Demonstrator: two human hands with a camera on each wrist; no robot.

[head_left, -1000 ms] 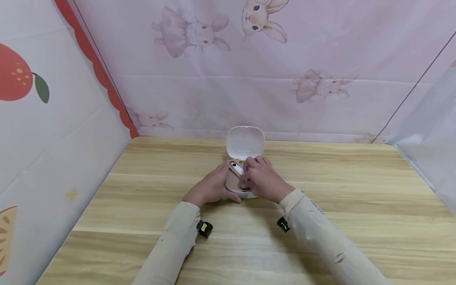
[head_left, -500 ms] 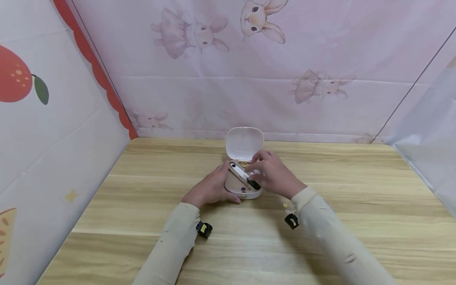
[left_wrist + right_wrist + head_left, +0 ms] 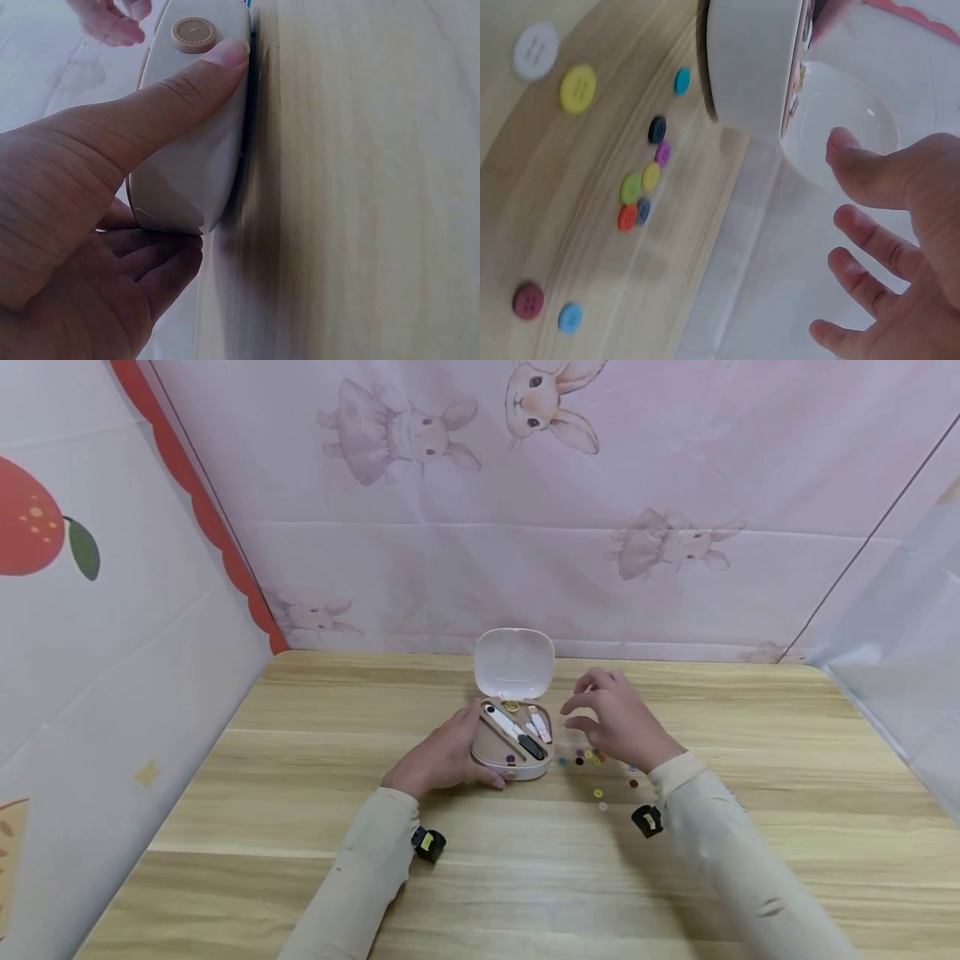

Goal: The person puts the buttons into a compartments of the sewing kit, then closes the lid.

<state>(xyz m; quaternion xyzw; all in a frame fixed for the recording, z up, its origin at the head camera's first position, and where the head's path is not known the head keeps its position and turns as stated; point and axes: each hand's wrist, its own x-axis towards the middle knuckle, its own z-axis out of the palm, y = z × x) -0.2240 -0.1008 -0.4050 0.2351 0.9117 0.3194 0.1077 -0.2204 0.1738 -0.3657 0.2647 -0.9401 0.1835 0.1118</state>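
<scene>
A small white sewing box point(image 3: 531, 772) stands on the table, its white lid point(image 3: 513, 662) raised at the back. My left hand point(image 3: 438, 750) grips the box's left front corner, thumb along the front below a tan button-shaped clasp point(image 3: 193, 34), fingers round the side. Diagonally across the beige insert lies a slim white tool with a dark end point(image 3: 516, 731). A white-and-pink piece point(image 3: 538, 724) fills the right compartment, and a yellow ring point(image 3: 512, 706) sits at the back. Right of the box my right hand point(image 3: 618, 717) hovers, fingers loosely bent and apart, holding nothing.
Several coloured buttons lie loose right of the box, among them a teal button point(image 3: 682, 80), a dark red button point(image 3: 529, 300) and a white button point(image 3: 535, 51). Behind the wooden table point(image 3: 300, 877) hangs a pink rabbit-print cloth point(image 3: 450, 568).
My right hand has drawn out of the box and moved right, uncovering the insert's contents and the loose buttons. My left hand stays on the box.
</scene>
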